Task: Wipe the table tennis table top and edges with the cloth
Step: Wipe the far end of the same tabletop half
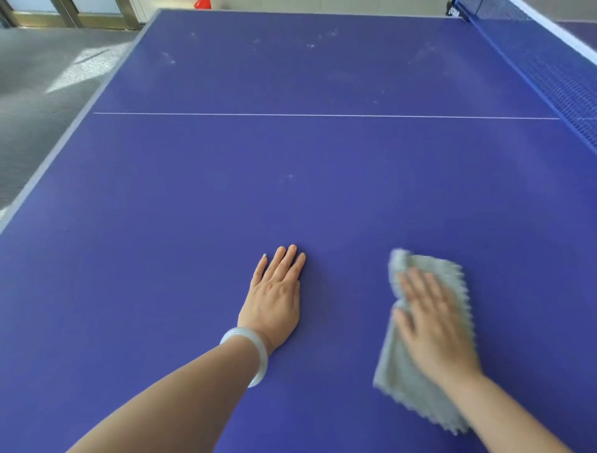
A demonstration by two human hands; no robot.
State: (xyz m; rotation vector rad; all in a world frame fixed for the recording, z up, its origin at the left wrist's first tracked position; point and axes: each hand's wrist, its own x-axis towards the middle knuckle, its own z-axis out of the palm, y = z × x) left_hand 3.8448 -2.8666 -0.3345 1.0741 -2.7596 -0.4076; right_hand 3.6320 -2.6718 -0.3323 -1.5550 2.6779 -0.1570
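The blue table tennis table [290, 181] fills the view, with a thin white centre line across it. A grey cloth [410, 384] lies flat on the near right part of the top. My right hand [433, 320] presses on the cloth with straight fingers; hand and cloth are blurred. My left hand [274, 294] rests flat on the bare table top to the left of the cloth, fingers straight, with a pale bangle on the wrist. White dusty marks [310, 45] speckle the far part of the top.
The net [555, 74] runs along the right side with a white top band. The table's pale left edge [74, 123] borders a grey floor [42, 80]. An orange object [203, 4] stands on the floor past the far edge.
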